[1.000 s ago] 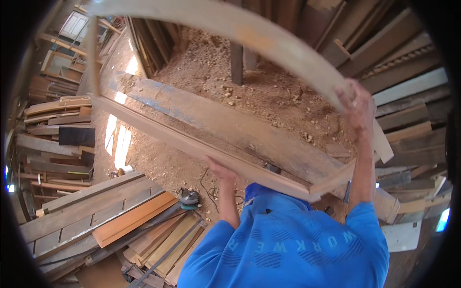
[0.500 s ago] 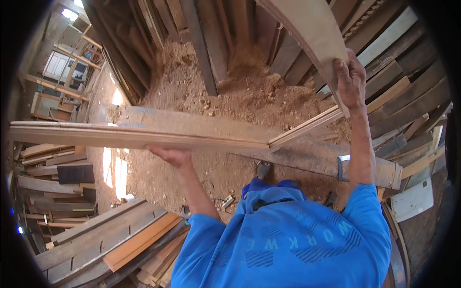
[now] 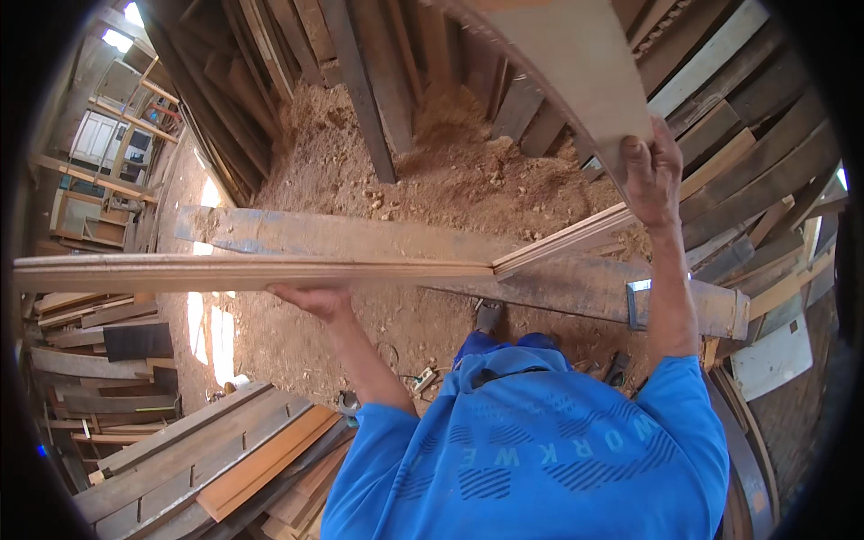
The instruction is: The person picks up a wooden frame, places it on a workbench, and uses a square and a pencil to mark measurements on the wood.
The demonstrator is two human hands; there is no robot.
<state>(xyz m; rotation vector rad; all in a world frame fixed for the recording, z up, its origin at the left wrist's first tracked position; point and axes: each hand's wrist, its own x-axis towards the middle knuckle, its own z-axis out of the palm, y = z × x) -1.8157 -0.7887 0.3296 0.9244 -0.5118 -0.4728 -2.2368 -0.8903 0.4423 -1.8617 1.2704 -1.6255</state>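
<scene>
1. Two bare hands bear one pale wooden frame [image 3: 387, 272]; its long side runs from the left edge to the centre, its broad side rises at upper right.
2. Left hand [image 3: 317, 301], left of centre: palm sits under the long side, thumb out; fingers hidden, cannot tell if they close.
3. Right hand [image 3: 654, 180], upper right: clamps the broad side's end, thumb on its face.
4. Weathered plank [image 3: 360, 236] crosses mid-view, on the floor [image 3: 270, 342].
5. Stacked boards [image 3: 180, 441] fill lower left.
</scene>
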